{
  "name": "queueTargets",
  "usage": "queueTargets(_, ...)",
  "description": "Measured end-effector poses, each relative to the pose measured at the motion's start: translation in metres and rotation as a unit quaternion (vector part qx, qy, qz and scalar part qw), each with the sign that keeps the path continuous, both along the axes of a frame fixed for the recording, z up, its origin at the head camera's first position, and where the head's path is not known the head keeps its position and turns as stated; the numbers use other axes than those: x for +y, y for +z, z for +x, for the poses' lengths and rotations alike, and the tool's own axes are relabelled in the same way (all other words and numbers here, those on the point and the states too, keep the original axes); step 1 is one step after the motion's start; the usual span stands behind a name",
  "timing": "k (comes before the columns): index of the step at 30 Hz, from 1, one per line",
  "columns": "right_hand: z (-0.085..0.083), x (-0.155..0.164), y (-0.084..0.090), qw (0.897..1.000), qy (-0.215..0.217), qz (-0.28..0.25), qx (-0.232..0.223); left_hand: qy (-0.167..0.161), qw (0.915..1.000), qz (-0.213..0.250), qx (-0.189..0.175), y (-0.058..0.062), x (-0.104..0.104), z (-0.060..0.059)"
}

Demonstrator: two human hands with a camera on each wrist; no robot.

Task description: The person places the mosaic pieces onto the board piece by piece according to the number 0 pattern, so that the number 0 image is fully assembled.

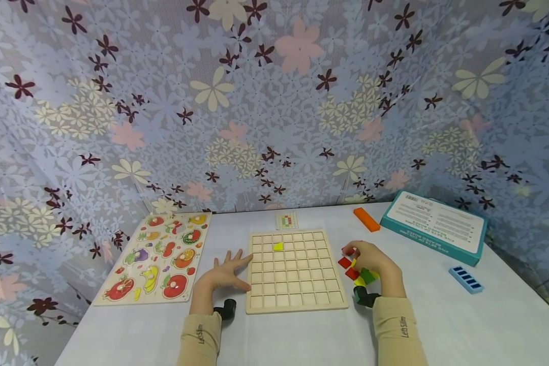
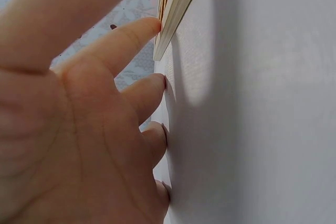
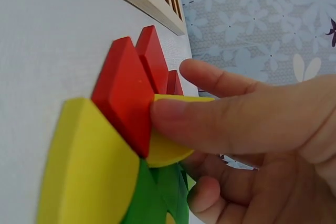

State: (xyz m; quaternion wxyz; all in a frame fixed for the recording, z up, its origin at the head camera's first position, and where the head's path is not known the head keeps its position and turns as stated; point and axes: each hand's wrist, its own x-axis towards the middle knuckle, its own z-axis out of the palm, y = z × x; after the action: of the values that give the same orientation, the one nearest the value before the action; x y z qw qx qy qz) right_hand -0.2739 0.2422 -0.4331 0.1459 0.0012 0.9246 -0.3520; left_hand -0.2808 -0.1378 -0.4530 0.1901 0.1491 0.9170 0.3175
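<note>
The left hand (image 1: 220,272), fingers spread apart, touches the left edge of the wooden grid board (image 1: 295,275); to the board's right, the right hand (image 1: 372,259) pinches a yellow piece (image 3: 167,151) under its thumb — just beside red pieces (image 1: 352,274) and a green piece (image 1: 367,276). A yellow tile (image 1: 278,246) sits toward the board's far edge. Beyond lie a small pattern card (image 1: 286,220) and, rightward, an orange block (image 1: 366,219) — then a floral cloth (image 1: 274,101) behind.

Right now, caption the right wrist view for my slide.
Right-hand fingers grip a yellow piece beside red pieces and green pieces.
</note>
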Motion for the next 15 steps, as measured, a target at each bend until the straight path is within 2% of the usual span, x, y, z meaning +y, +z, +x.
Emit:
queueTargets(4, -0.0003, -0.0002, 0.001, 1.0, -0.008, 0.001, 0.006, -0.001, 1.0, 0.001, 0.0, 0.0007, 0.0002, 0.0003)
queueTargets(11, -0.002, 0.0003, 0.0036, 0.998, -0.002, -0.004, 0.062, -0.002, 1.0, 0.002, 0.002, 0.0017, 0.0003, 0.0004)
queueTargets(15, -0.0032, -0.0011, 0.0048, 0.997, -0.005, -0.004, 0.076, 0.001, 1.0, 0.004, -0.001, 0.0016, 0.0006, 0.0006)
